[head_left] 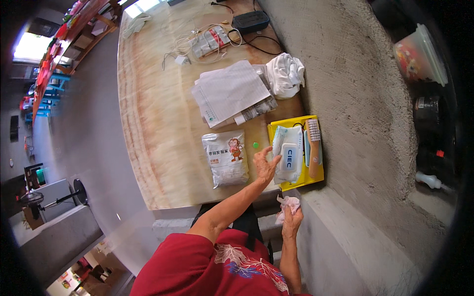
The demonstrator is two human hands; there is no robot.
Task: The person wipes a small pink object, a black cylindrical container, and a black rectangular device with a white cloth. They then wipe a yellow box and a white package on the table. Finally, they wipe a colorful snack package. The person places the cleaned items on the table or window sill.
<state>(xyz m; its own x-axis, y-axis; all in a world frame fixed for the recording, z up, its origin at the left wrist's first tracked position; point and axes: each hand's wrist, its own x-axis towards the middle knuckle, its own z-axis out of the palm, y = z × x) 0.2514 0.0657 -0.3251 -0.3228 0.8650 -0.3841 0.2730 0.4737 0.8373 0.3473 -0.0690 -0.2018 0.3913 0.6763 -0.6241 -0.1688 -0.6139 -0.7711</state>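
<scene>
My left hand (265, 166) reaches over the table's near right part with its fingers apart and nothing held. Its fingertips are at the left edge of a white and pale blue wet wipes pack (289, 170); whether they touch it I cannot tell. The pack has a white flip lid and lies in a shallow yellow tray (296, 186). Beside it in the tray is a wooden-handled brush (314, 153) with white bristles, over a light blue item. Lower down, off the table's near edge, my right hand (292, 224) grips a crumpled pale pink cloth (288, 203).
A white plastic package (225, 160) and a small green cap (256, 145) lie left of the tray. Beyond are stacked papers (232, 91), a bunched white cloth (285, 76), a power strip (207, 42) with tangled cords and a dark box (250, 21). A rough concrete wall (355, 108) borders the right.
</scene>
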